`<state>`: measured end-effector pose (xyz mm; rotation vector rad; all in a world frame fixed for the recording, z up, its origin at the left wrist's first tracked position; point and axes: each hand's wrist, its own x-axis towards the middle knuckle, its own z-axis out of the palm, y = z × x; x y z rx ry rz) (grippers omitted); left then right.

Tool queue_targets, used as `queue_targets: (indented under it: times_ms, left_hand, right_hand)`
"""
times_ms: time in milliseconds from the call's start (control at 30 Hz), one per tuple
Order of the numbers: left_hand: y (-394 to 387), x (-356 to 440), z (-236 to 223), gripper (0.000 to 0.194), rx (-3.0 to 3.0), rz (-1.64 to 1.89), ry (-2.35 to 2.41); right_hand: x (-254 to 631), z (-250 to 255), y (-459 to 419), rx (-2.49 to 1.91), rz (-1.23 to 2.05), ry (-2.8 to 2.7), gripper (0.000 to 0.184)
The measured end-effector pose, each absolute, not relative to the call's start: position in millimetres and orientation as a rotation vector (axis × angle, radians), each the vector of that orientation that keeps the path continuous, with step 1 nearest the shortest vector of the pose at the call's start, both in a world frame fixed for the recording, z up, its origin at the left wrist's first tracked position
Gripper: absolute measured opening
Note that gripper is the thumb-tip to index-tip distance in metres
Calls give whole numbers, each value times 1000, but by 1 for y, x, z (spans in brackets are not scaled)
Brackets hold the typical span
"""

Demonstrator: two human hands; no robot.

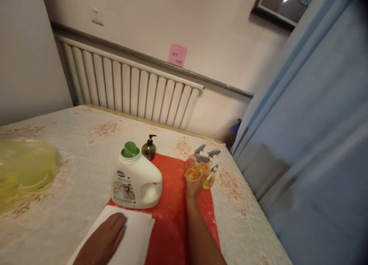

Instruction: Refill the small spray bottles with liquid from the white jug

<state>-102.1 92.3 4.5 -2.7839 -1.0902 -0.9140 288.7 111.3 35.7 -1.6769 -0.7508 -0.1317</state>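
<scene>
My left hand (107, 234) lies with fingers laid out on a stack of folded white paper or cloth (136, 234). My right hand (193, 187) reaches forward and is wrapped round a clear spray bottle with orange liquid (193, 173). Close around it stand other spray bottles with grey trigger heads, one with yellow liquid (208, 181) and a pinkish one (189, 161). A white detergent jug (136, 180) stands upright between the hands, a green cup (130, 149) in its neck. Behind it is a dark green pump bottle (148, 150).
A red plastic sheet (169, 219) lies beneath the things on the flowered tablecloth (83, 173). At left sits a blurred, translucent yellow object (28, 169). A radiator (129, 83) and a pink note (177, 55) are behind. A blue curtain (310, 115) hangs right.
</scene>
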Motion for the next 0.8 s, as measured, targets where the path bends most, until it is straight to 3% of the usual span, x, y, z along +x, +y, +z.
queue_targets:
  times_ms: [133,467,800]
  left_hand:
    - [93,-103,-2,31,-2779,-910,-1084]
    - [92,-104,-7,30,-2792,-920,-1097]
    - [94,-100,-4,26,-2925,-1033,-1169]
  right_hand:
    - [288,30,126,-1854,-239,-573,99]
    - [276,34,140,-1871,-275,-648,73]
    - [228,53,92,-1758,-220,-856,75]
